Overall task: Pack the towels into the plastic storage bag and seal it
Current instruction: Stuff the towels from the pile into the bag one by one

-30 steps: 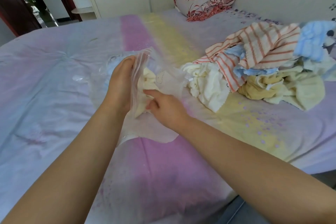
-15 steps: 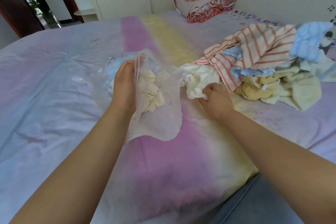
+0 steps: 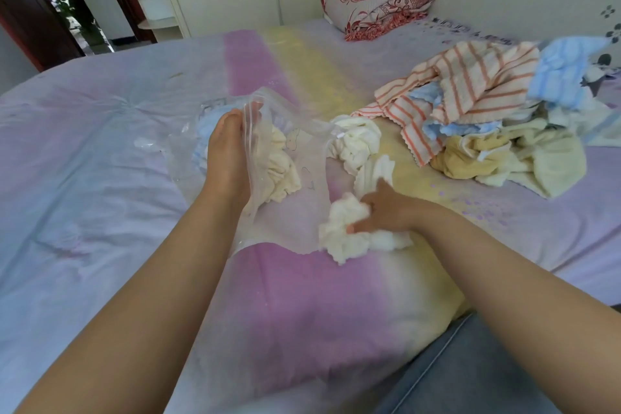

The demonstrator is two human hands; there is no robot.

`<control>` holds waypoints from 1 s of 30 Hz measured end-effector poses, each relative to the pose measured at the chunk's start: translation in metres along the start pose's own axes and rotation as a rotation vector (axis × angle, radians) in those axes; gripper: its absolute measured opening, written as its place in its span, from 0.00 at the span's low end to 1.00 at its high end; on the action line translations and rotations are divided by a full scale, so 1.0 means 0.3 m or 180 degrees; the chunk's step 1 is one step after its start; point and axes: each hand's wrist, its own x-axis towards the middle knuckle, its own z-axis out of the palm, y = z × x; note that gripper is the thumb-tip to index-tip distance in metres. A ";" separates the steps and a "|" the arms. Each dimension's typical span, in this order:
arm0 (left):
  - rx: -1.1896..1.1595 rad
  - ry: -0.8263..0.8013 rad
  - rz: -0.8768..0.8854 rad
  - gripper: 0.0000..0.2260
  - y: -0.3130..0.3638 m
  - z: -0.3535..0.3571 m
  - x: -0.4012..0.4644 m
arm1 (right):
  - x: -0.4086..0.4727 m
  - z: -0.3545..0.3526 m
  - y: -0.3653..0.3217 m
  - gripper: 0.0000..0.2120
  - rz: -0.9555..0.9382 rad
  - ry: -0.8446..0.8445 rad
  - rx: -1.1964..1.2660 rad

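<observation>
Since before, her right hand [image 3: 386,212] has dragged the white towel [image 3: 349,235] back, clenched; the bag [image 3: 302,158] mouth gapes just leftward, left hand [image 3: 228,158] gripping its rim.

The plastic storage bag [image 3: 302,175] is clear, thin film, glossy and crinkled. Inside it lies soft, matt cream terry cloth [image 3: 279,175]. Just right of the bag, the white towel [image 3: 353,235] looks fluffy and nubbly. Beyond it, the striped towel [image 3: 470,84] is ribbed cloth. The bedsheet [image 3: 100,144] under the bag is smooth, matt woven fabric.
</observation>
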 end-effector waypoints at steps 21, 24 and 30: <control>0.0751 -0.0387 0.0394 0.18 0.136 -0.078 -0.031 | -0.011 0.021 -0.438 0.42 -0.0801 0.0852 0.1544; 0.0776 -0.0330 0.0482 0.18 0.134 -0.096 -0.023 | 0.014 0.097 -0.454 0.48 -0.0610 0.0260 0.0756; 0.0590 -0.0069 0.0513 0.16 0.104 -0.072 -0.010 | -0.154 0.062 -0.359 0.11 -0.1477 0.3106 0.0679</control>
